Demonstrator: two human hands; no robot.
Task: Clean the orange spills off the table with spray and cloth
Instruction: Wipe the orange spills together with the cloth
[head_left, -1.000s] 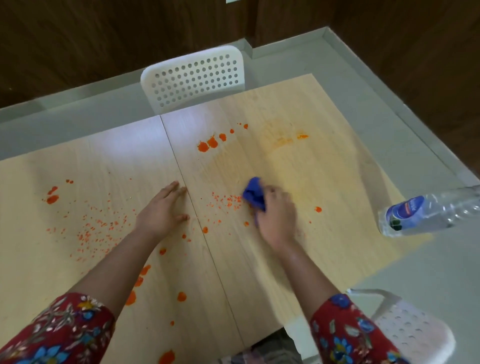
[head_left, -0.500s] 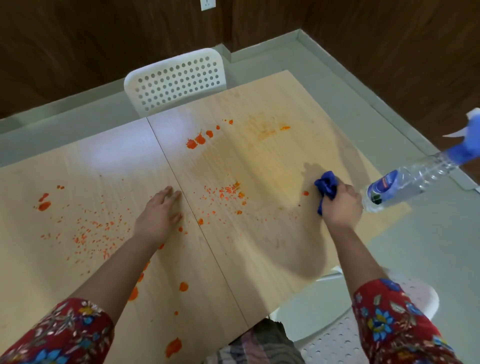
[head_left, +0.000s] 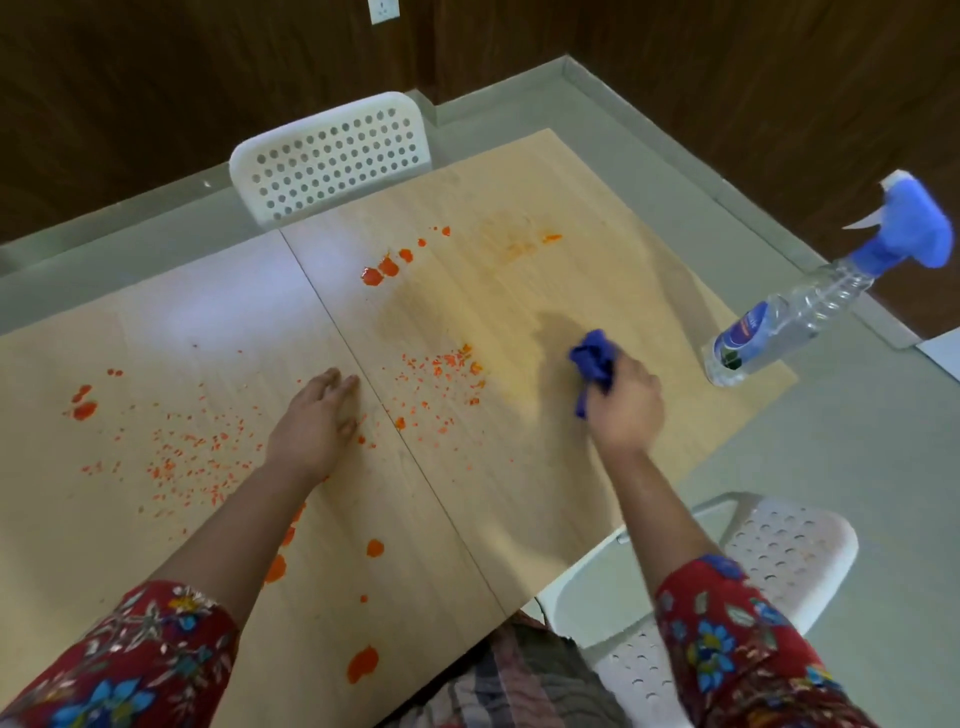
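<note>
Both sleeves are red with a flower print: the left sleeve (head_left: 119, 670) shows blue, yellow and pale blooms, the right sleeve (head_left: 737, 644) mostly blue (green leaves too). Arms are bare down to the left hand (head_left: 311, 426) and right hand (head_left: 631, 410). A striped grey-brown garment (head_left: 519, 686) covers the lap.

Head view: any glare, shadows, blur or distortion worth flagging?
Head view: pale glare washes the table left of its seam; the right hand gripping the blue cloth is slightly motion-blurred and casts a soft shadow beyond it; wide-angle distortion seemingly tilts the spray bottle.
</note>
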